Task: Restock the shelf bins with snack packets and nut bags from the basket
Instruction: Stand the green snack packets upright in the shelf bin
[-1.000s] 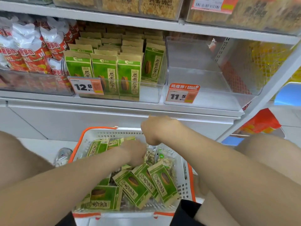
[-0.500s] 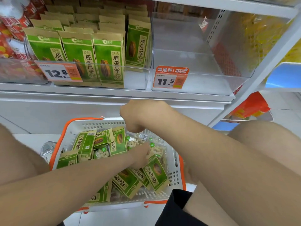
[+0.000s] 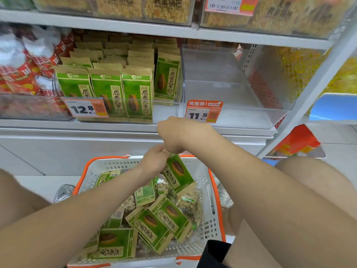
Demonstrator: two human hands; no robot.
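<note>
Lying in the white basket (image 3: 210, 200) with the orange rim are several green packets (image 3: 154, 227), mixed flat and at angles, and under them some clear nut bags (image 3: 188, 204). On the shelf (image 3: 116, 125) above, the middle bin (image 3: 166, 113) holds rows of the same green packs (image 3: 137, 93), all standing upright and facing front. The left bin (image 3: 29, 109) beside it contains red and white bags (image 3: 21, 78). The right bin (image 3: 231, 89) is of clear plastic and carries an orange price tag (image 3: 202, 112) on its front wall.

One raised packet (image 3: 176, 171) is above the far side of the basket, tilted, with its top end up at the hands. The left hand (image 3: 154, 161) is curled on this top end and holds it. The right hand (image 3: 175, 134) is just above the left one, touching it or nearly so, with the wrist bent down and the fingers curled under. Its fingers are hidden, so I cannot tell if it also holds the packet. Both forearms reach forward over the basket.
</note>
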